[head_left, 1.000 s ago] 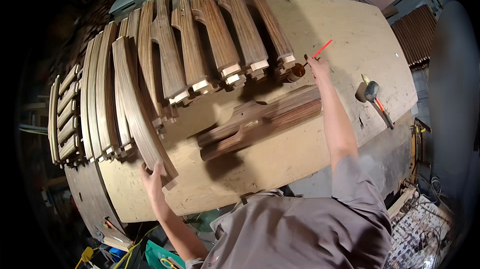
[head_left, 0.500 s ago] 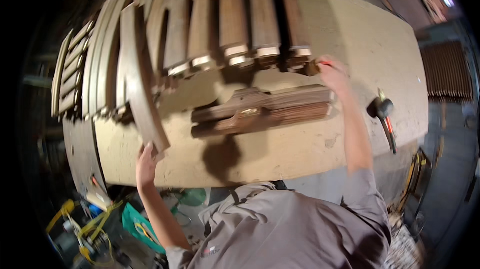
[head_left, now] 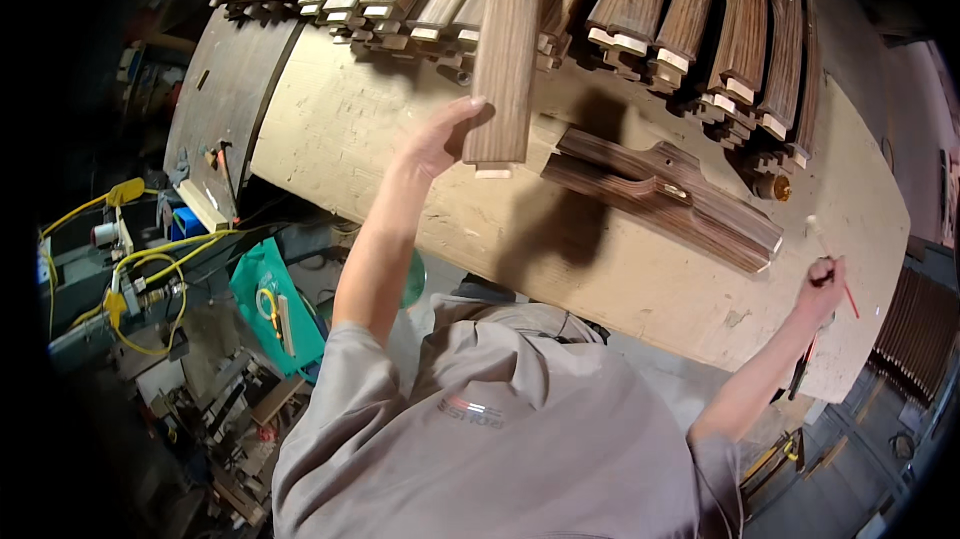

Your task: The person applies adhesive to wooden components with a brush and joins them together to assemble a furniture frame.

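Observation:
My left hand [head_left: 447,136] grips the lower end of a long, flat brown wooden furniture part [head_left: 503,89], thumb on its face. A short pale tenon sticks out of its near end. The part is raised over the bench and overlaps the row of parts behind. My right hand [head_left: 822,287], at the bench's right side, is closed round a thin red-handled brush [head_left: 852,301] with a pale, blurred tip. Between my hands, a pair of shaped dark wooden parts [head_left: 660,194] lies side by side. A small amber cup [head_left: 773,187] stands beyond them, near the stacked parts.
Stacked wooden parts [head_left: 740,49] with pale tenons line the bench's far side. A dark handle [head_left: 800,374] shows under my right forearm. At lower left are a hammer [head_left: 224,174], yellow cords [head_left: 140,259] and a green bag [head_left: 270,304]. Dark slats [head_left: 912,344] stand off the bench's right edge.
The view has turned, shifting the bench contents. My right hand has left the amber cup with the brush and moved toward the bench's right side. My left hand still holds the wooden part, now more upright.

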`<state>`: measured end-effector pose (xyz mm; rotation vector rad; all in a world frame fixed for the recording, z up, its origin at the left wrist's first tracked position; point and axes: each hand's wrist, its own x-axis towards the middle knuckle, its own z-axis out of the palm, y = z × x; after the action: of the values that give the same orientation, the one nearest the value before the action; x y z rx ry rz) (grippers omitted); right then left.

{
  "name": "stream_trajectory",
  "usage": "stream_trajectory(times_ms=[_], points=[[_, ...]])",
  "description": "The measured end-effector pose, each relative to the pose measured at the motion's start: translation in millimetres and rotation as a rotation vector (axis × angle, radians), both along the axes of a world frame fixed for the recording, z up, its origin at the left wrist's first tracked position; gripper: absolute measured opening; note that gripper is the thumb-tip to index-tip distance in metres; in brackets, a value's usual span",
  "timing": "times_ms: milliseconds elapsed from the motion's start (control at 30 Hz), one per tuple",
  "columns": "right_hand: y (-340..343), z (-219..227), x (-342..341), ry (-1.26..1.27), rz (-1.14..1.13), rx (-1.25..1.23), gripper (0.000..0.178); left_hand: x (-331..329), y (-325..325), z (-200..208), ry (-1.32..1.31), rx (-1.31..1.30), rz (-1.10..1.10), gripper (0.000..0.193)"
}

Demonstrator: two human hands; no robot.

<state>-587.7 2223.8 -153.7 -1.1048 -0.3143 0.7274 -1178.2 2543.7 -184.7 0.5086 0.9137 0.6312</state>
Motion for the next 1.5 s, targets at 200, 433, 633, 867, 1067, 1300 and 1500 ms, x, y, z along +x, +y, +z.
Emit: stream_trajectory(times_ms=[200, 433, 633, 867, 1067, 1300, 1500], points=[[79, 55, -326, -0.273, 0.133, -0.287, 0.018, -2, 6, -18, -0.068, -0.011, -0.068, 0.053], [142, 44, -437, -0.328, 0.252, -0.264, 0.009, -8, 14, -16, -0.139, 0.116, -0.28, 0.055], [149, 34, -454, -0.436, 0.264, -0.311, 0.014, -7, 14, -13, -0.116, 0.167, -0.305, 0.055], [146, 36, -455, -0.4, 0.212, -0.318, 0.014, -3, 17, -6, 0.014, 0.204, -0.27, 0.057], [138, 34, -442, -0.546, 0.083, -0.41, 0.013, 5, 26, -12, 0.027, 0.211, -0.208, 0.056], [120, 31, -430, -0.028, -0.001, -0.285, 0.019, 18, 7, -20, -0.657, -0.208, -0.076, 0.071], [129, 20, -449, -0.071, 0.121, -0.253, 0.019, 26, 11, -25, -0.831, -0.272, -0.15, 0.065]])
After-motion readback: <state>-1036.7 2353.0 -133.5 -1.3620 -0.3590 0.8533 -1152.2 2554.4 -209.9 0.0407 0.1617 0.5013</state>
